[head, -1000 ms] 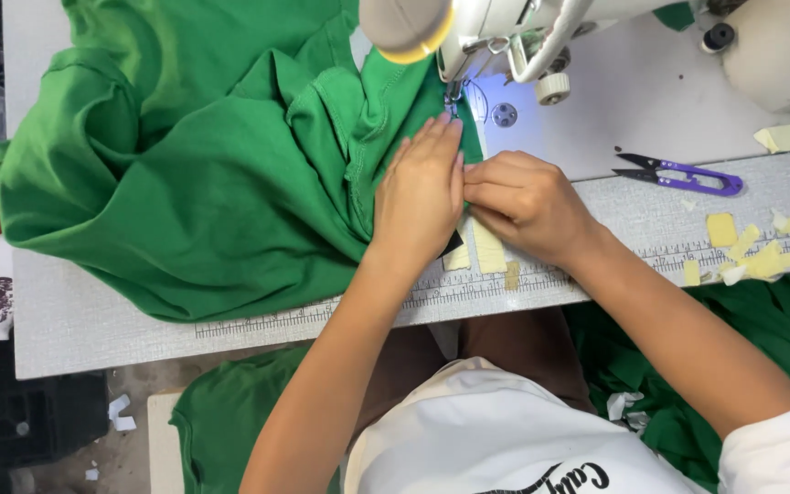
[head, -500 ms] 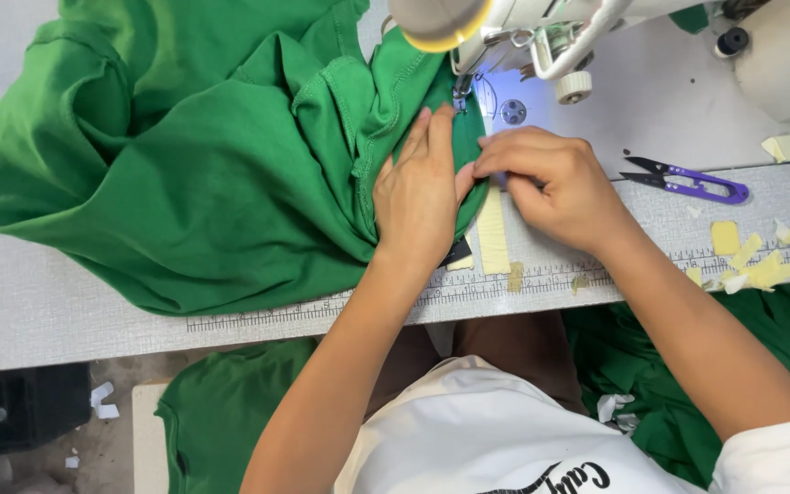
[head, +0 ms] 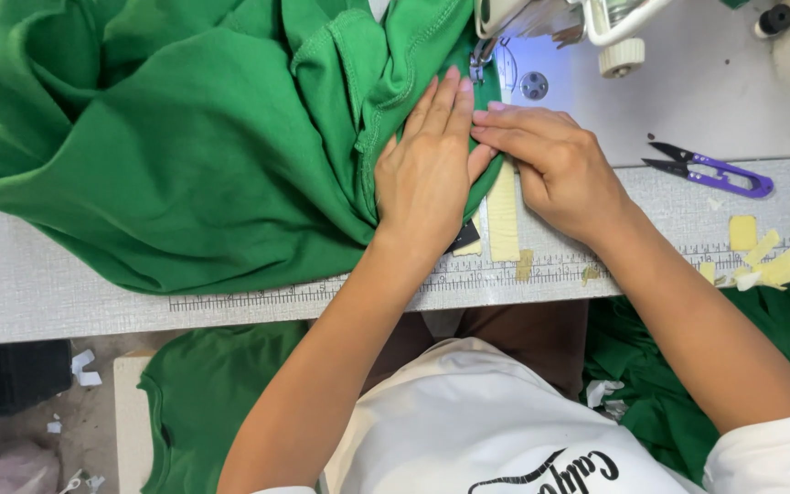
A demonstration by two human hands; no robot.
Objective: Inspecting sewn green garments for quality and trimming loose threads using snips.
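Pressing flat on a green garment (head: 185,155), the left hand (head: 427,174) lies palm down with its fingers straight and together, the fingertips pointing up toward the needle area of a sewing machine (head: 560,27). It grips nothing; it only pins the cloth to the table (head: 38,293). The right hand (head: 560,165) sits just beside it, touching it at the fingertips, with its fingers curled and pinching the folded edge of the garment right below the presser foot (head: 479,62). Whether that pinch closes fully on the cloth cannot be told, since the fingertips are partly hidden by the left hand.

The bulk of the garment spreads away from the left hand, bunched in loose folds across the table, with a stitched hem ridge running just beside the left hand's knuckles. Beneath both hands, near the wrists, strips of yellowish tape (head: 503,215) are stuck to the table, and a printed ruler (head: 322,295) runs along the table's near edge under the forearms. Out past the right hand, well apart from it, a pair of purple thread snips (head: 710,172) lies on the table, and more scraps of yellow tape (head: 765,252) sit nearer the edge. Below the table, more green cloth (head: 221,402) rests beside the person's lap.
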